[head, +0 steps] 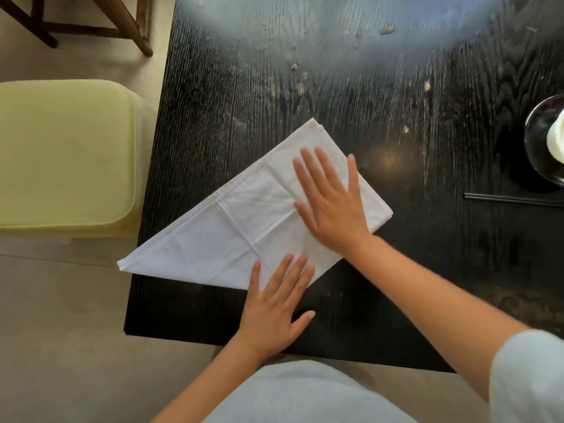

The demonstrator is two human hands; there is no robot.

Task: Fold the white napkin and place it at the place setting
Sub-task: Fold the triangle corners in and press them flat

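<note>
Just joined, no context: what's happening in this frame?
A person is folding a white napkin on a dark wooden table. Both hands lie flat and open on it: right hand on the upper part, left hand at the near edge. The plate and chopsticks sit apart at far right.

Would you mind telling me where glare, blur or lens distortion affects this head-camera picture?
In the head view, a broad bluish-white glare washes out the far part of the dark table; the table's left edge bows from wide-angle distortion; the right hand looks slightly motion-soft, the left hand sharper; the white napkin is bright, yet its creases stay readable; the glass dish is cut off at the right border.
</note>
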